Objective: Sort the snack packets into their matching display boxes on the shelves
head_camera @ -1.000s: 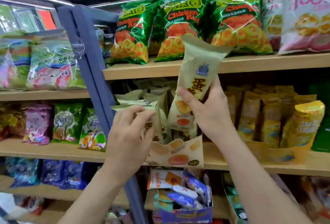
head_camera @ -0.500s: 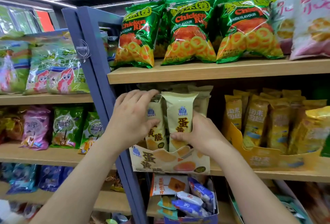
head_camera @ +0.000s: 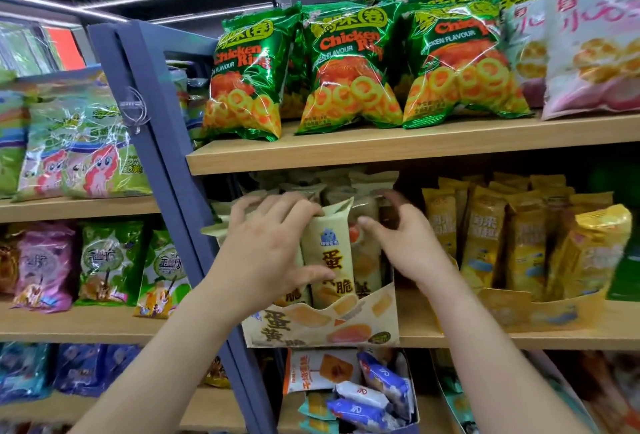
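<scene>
A cream display box (head_camera: 322, 328) with egg-yolk snack pictures stands on the middle wooden shelf, packed with upright cream packets. My left hand (head_camera: 266, 250) grips the front cream packet (head_camera: 330, 260): fingers curl over its top and the neighbouring packets, and the thumb lies across its front. My right hand (head_camera: 407, 246) hovers just right of that packet with fingers spread and loosely curved, holding nothing. Its thumb points at the packet's edge and its fingertips are blurred near the packets behind.
Green chicken-ring bags (head_camera: 349, 70) line the upper shelf (head_camera: 415, 146). A yellow box of yellow packets (head_camera: 512, 246) stands to the right. A blue upright post (head_camera: 162, 163) runs left of the cream box. Below sits a box of blue-and-white packets (head_camera: 367, 395). Left shelves hold colourful bags.
My right hand brought the cream packet down from in front of the upper shelf into the cream box and let go. My left hand shifted onto that packet.
</scene>
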